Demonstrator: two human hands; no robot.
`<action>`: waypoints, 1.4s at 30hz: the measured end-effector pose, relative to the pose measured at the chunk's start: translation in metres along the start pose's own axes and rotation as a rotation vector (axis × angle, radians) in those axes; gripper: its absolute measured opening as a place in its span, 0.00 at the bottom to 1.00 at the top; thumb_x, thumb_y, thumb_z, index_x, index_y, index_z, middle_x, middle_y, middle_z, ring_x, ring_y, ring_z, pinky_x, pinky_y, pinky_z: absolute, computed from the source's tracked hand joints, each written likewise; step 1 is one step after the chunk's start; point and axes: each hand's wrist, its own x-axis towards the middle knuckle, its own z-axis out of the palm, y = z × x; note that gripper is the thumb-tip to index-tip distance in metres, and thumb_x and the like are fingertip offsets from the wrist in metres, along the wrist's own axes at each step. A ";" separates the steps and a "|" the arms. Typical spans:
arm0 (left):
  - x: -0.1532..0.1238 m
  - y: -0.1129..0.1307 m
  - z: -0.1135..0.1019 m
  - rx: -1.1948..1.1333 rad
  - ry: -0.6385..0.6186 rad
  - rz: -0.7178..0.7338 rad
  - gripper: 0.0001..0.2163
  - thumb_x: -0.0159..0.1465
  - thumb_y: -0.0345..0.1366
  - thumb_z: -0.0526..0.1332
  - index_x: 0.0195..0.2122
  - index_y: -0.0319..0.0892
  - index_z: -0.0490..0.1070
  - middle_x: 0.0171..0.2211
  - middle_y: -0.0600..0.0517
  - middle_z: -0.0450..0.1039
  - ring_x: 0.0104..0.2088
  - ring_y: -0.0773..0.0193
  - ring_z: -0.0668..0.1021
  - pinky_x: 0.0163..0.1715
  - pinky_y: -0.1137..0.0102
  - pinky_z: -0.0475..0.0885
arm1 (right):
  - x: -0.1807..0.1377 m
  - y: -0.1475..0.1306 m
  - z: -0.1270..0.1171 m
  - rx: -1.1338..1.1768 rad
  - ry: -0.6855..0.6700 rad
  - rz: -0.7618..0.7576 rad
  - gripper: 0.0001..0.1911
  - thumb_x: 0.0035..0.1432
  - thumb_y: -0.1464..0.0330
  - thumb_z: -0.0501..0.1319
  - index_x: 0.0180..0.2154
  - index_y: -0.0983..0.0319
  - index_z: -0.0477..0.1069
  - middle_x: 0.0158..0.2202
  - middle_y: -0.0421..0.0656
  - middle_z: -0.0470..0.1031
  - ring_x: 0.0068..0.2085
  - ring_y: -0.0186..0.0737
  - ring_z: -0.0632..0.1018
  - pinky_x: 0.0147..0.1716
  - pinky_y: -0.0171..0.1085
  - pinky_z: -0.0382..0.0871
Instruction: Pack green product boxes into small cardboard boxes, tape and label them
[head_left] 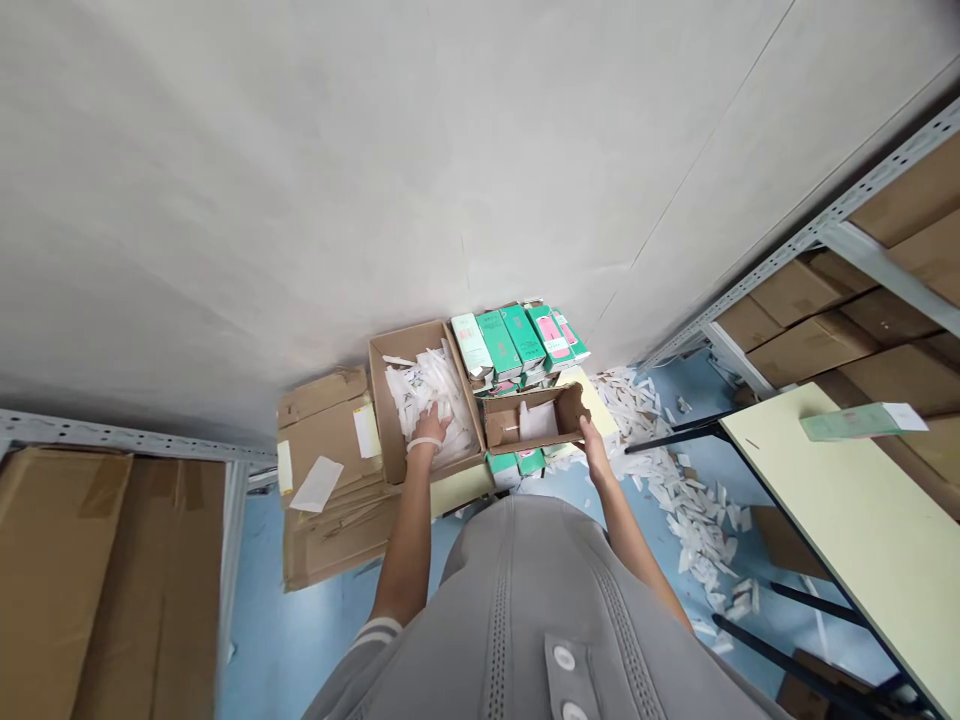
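My left hand [430, 428] reaches into a large open cardboard box [388, 430], its fingers apart among a heap of thin white packets [431, 378]. A white band circles that wrist. At the right end of a small open brown carton [501, 425], my right hand [592, 445] grips the wall. Inside the carton lies a white piece [537, 420], with mostly bare cardboard around it. The small carton is tilted toward me and sits against the right side of the large box. Behind it stand several green boxes [523, 335] and a pale one [472, 345].
Flattened cardboard [337, 530] lies at the left. White packets [675, 500] are strewn over the blue floor on the right. A pale table [847, 500] bears a green box [855, 422]. Shelves [750, 345] with cartons stand right and left; a grey wall [450, 150] rises ahead.
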 end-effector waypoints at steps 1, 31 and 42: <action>0.004 0.000 0.007 0.001 -0.044 0.006 0.29 0.68 0.44 0.48 0.68 0.37 0.47 0.64 0.33 0.56 0.62 0.48 0.65 0.56 0.58 0.64 | 0.000 0.000 0.000 -0.004 -0.004 0.001 0.30 0.57 0.49 0.55 0.58 0.53 0.66 0.62 0.42 0.65 0.61 0.48 0.66 0.54 0.47 0.67; 0.000 -0.001 0.016 -0.198 -0.264 0.286 0.10 0.55 0.36 0.65 0.37 0.41 0.78 0.33 0.49 0.81 0.36 0.59 0.81 0.38 0.71 0.72 | -0.002 -0.001 0.000 0.001 -0.011 0.005 0.33 0.56 0.48 0.55 0.60 0.52 0.63 0.63 0.42 0.63 0.62 0.50 0.65 0.54 0.48 0.67; -0.039 0.002 -0.064 -0.473 0.611 0.393 0.10 0.64 0.34 0.55 0.38 0.42 0.76 0.39 0.48 0.76 0.43 0.59 0.77 0.47 0.66 0.70 | -0.002 -0.001 0.001 0.010 -0.023 0.002 0.32 0.56 0.48 0.55 0.59 0.52 0.65 0.63 0.41 0.63 0.63 0.50 0.64 0.55 0.50 0.66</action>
